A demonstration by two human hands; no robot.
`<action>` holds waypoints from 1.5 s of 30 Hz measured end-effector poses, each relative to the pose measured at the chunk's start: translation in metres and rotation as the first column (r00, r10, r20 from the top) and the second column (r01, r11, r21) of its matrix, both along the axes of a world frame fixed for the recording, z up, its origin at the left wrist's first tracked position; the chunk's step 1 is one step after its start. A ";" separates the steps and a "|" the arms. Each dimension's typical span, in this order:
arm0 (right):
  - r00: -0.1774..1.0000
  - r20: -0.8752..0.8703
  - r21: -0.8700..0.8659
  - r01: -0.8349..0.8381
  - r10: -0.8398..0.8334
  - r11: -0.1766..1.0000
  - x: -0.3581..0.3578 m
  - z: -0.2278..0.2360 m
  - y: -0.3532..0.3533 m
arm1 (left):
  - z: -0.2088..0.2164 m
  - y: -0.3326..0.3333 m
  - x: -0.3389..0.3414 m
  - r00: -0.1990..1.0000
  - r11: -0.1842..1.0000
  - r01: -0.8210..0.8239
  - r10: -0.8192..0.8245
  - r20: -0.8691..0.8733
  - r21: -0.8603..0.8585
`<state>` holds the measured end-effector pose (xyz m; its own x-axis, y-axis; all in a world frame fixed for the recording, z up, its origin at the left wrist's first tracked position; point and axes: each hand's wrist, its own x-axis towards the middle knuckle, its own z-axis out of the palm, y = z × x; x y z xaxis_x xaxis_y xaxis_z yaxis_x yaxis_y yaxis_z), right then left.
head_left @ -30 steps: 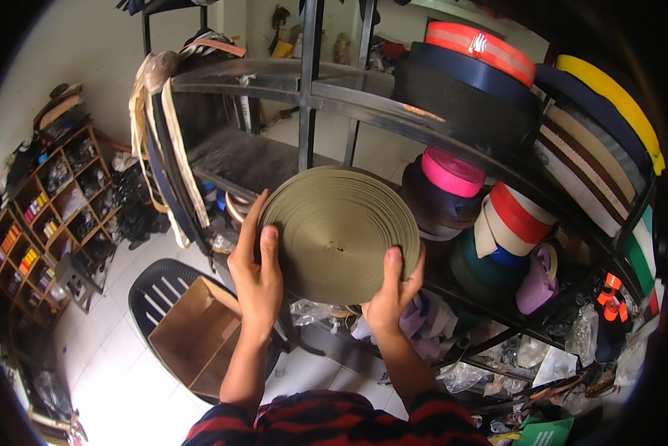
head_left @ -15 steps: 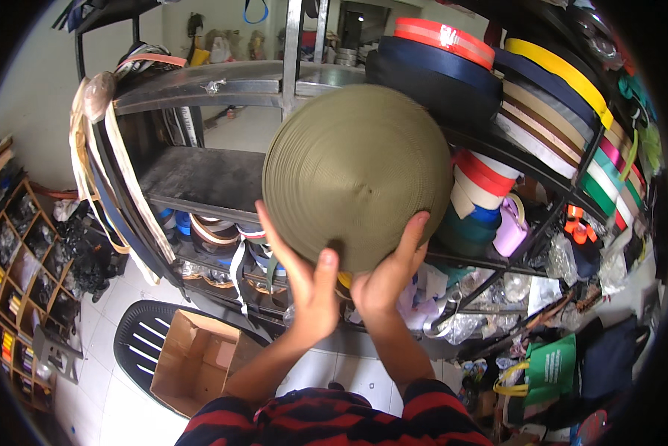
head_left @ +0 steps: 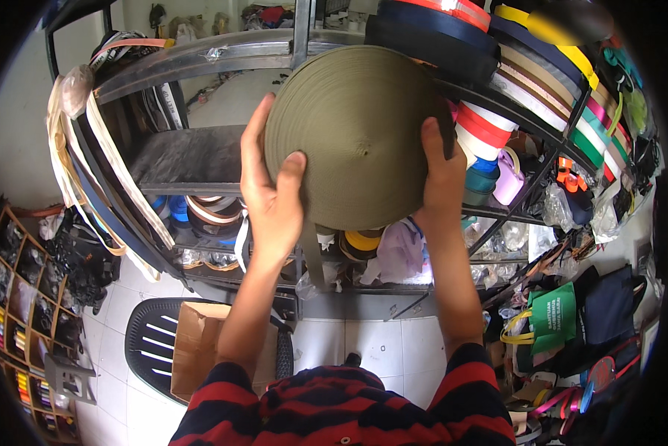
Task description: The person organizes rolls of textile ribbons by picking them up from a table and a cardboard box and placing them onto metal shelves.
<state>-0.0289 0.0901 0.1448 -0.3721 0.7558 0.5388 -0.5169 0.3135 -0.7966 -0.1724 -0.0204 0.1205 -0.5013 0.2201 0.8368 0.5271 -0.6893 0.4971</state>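
I hold a big flat roll of olive-green webbing (head_left: pixel 360 134) up in front of a metal rack (head_left: pixel 200 56). My left hand (head_left: pixel 270 189) grips its left edge, thumb across the face. My right hand (head_left: pixel 441 167) clasps the right edge. The roll is at the height of the rack's upper shelf, beside stacked rolls of black, red and yellow webbing (head_left: pixel 460 30). A loose olive tail hangs down under the roll.
Smaller coloured rolls (head_left: pixel 482 141) fill the shelves at right. Straps (head_left: pixel 103 171) hang off the rack's left end. Below are a cardboard box (head_left: pixel 200 346) on a black plastic chair (head_left: pixel 144 342), a green bag (head_left: pixel 553 320), and a wooden cubby shelf (head_left: pixel 14 297) at left.
Both hands have lifted the olive roll from chest height up to the upper shelf level, and my view has moved closer to the rack.
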 end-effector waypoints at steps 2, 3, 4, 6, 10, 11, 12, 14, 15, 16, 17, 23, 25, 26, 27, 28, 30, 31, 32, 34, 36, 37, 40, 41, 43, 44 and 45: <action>0.980 -0.173 -0.073 0.086 -0.097 0.994 -0.012 -0.006 -0.010 | -0.003 0.004 0.009 0.990 0.998 0.054 -0.051 0.134 -0.015; 0.955 -0.270 -0.114 0.096 -0.124 0.989 -0.018 -0.008 -0.018 | -0.004 0.005 0.014 0.977 0.997 0.081 -0.077 0.200 -0.013; 0.919 -0.363 -0.155 0.102 -0.153 0.983 -0.023 -0.011 -0.027 | -0.010 0.009 0.020 0.980 0.995 0.093 -0.088 0.178 -0.019; 0.848 -0.495 -0.276 0.052 -0.189 0.960 -0.040 -0.011 -0.049 | -0.016 0.015 0.034 0.992 0.998 -0.029 0.021 0.124 0.057; 0.679 -0.221 0.687 0.618 -0.700 0.382 -0.012 -0.080 -0.010 | -0.008 0.015 0.028 0.959 0.985 0.022 -0.068 0.275 0.168; 0.899 -0.159 0.516 0.429 -0.409 0.742 -0.004 -0.066 -0.012 | -0.005 0.012 0.020 0.961 0.994 0.014 -0.044 0.273 0.111; 0.981 -0.187 0.300 0.103 -0.048 0.948 0.005 -0.039 -0.020 | -0.006 0.011 0.010 0.973 0.996 -0.001 -0.019 0.232 0.084; 0.967 -0.200 0.112 -0.139 0.159 0.984 0.011 -0.006 -0.027 | -0.003 0.011 0.003 0.985 0.999 -0.012 0.003 0.171 0.047; 0.983 -0.161 0.079 -0.077 0.089 0.994 0.009 -0.004 -0.026 | 0.001 0.012 0.003 0.989 0.999 -0.009 0.004 0.151 0.033; 0.993 -0.120 0.048 -0.013 0.019 0.999 0.006 -0.003 -0.026 | 0.004 0.013 0.005 0.991 1.000 -0.006 0.003 0.131 0.019; 0.996 -0.078 0.021 0.047 -0.045 0.999 0.000 -0.003 -0.025 | 0.004 0.016 0.008 0.976 0.998 0.050 -0.058 0.211 0.043; 0.815 -0.558 -0.205 0.046 -0.155 0.978 -0.038 -0.019 -0.048 | 0.000 0.034 0.070 0.940 0.988 0.088 -0.123 0.319 0.124; 0.810 -0.574 -0.177 0.021 -0.120 0.984 -0.036 -0.026 -0.049 | 0.003 0.040 0.060 0.914 0.972 0.118 -0.187 0.360 0.204; 0.891 -0.450 -0.098 0.025 -0.067 0.995 -0.031 -0.026 -0.046 | 0.010 0.035 0.048 0.906 0.962 0.115 -0.203 0.371 0.246; 0.952 -0.305 -0.021 0.033 -0.038 0.999 -0.015 -0.032 -0.028 | 0.017 0.032 0.040 0.878 0.941 0.160 -0.274 0.393 0.300; 0.988 -0.150 0.056 0.032 -0.023 0.998 0.001 -0.035 -0.012 | 0.021 0.032 0.033 0.885 0.938 0.180 -0.285 0.367 0.295; 0.984 -0.111 0.069 -0.134 0.142 0.989 0.030 0.006 0.003 | 0.026 0.034 0.022 0.909 0.951 0.188 -0.263 0.324 0.244; 0.968 -0.095 0.066 -0.225 0.231 0.972 0.035 0.017 0.009 | 0.026 0.038 0.019 0.922 0.961 0.181 -0.240 0.303 0.211; 0.985 -0.078 0.133 -0.140 0.151 0.981 0.034 0.019 0.010 | 0.030 0.040 0.019 0.936 0.967 0.175 -0.222 0.273 0.187; 0.998 -0.062 0.266 0.032 -0.016 0.963 0.028 0.020 0.010 | 0.036 0.043 0.029 0.901 0.956 0.223 -0.277 0.333 0.192; 0.965 -0.237 0.144 0.150 -0.113 0.978 0.018 0.010 0.004 | 0.043 0.042 0.050 0.836 0.913 0.257 -0.374 0.402 0.316; 0.933 -0.321 0.073 0.195 -0.162 0.978 0.011 0.003 -0.001 | 0.044 0.042 0.061 0.802 0.888 0.266 -0.420 0.425 0.376; 0.920 -0.370 0.087 0.173 -0.129 0.981 0.010 -0.004 0.000 | 0.033 0.054 0.089 0.865 0.930 0.165 -0.297 0.404 0.330; 0.928 -0.360 0.099 0.143 -0.099 0.985 0.013 -0.004 0.004 | 0.031 0.058 0.094 0.861 0.919 0.170 -0.314 0.400 0.355; 0.978 -0.209 0.204 0.068 -0.025 0.977 0.021 0.006 0.013 | 0.036 0.065 0.091 0.862 0.936 0.058 -0.222 0.457 0.346; 0.992 -0.121 0.232 0.003 0.025 0.973 0.025 0.020 0.014 | 0.041 0.063 0.081 0.838 0.921 0.077 -0.268 0.476 0.383; 0.997 -0.036 0.256 -0.063 0.075 0.965 0.028 0.035 0.019 | 0.047 0.058 0.071 0.825 0.926 0.056 -0.253 0.505 0.373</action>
<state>-0.0010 0.1088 0.1800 -0.3891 0.5648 0.7277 -0.5780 0.4654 -0.6703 -0.1012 0.0379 0.1673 -0.8720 0.0967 0.4799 0.1168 -0.9109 0.3957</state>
